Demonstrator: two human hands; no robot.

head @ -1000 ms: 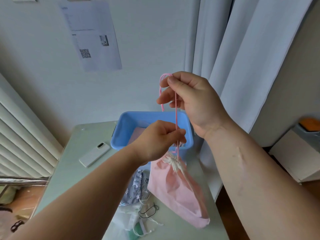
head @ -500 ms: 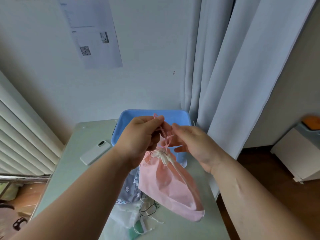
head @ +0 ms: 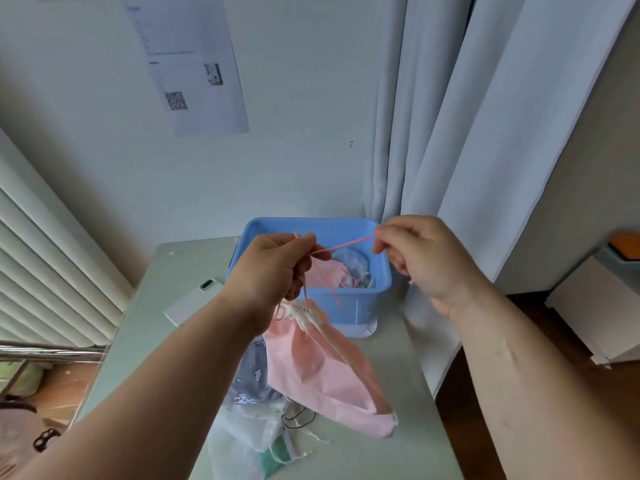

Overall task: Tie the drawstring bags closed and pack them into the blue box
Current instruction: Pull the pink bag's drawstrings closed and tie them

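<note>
Left fingers (head: 300, 244), right fingers (head: 385, 236) pinching taut drawstring (head: 346, 244), pink bag (head: 322, 368) dangling below

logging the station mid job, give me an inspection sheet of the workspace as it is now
surface: pale green table, partly covered.
job's things: pink bag hangs, neck gathered; pink drawstring taut between hands; blue box holds bags.
clutter: white phone beside box; heap of loose bags at near edge.
grips: left hand pinches drawstring above neck; right hand pinches its end.
cables: thin black cord in heap.
surroundings: wall notice, curtain, blinds.
</note>
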